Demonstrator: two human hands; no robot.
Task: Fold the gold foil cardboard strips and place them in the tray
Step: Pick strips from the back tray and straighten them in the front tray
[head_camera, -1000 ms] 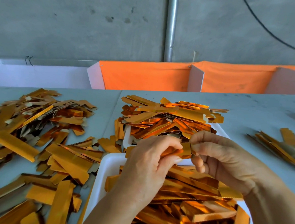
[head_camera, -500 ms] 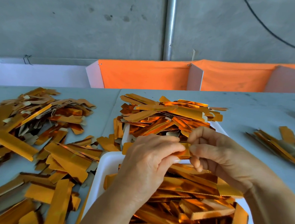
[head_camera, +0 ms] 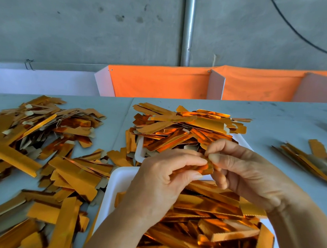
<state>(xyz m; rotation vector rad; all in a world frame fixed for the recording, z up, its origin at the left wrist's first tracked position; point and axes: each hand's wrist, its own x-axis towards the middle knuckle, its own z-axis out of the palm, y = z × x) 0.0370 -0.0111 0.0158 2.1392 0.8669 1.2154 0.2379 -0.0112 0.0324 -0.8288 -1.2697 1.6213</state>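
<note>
Both hands meet over the near white tray (head_camera: 117,180), which holds several folded gold strips. My left hand (head_camera: 162,180) and my right hand (head_camera: 245,170) pinch one small gold foil strip (head_camera: 206,168) between their fingertips; most of it is hidden by the fingers. A second white tray (head_camera: 140,151) behind is heaped with gold strips (head_camera: 186,128). Loose flat strips (head_camera: 45,156) cover the table on the left.
A few more gold strips (head_camera: 307,158) lie on the grey table (head_camera: 280,121) at the right. Orange and white dividers (head_camera: 160,82) stand along the table's far edge, before a concrete wall with a metal pipe (head_camera: 188,29).
Both hands have stayed together on the same strip, with the fingers closing in a little tighter on it. The view has shifted slightly.
</note>
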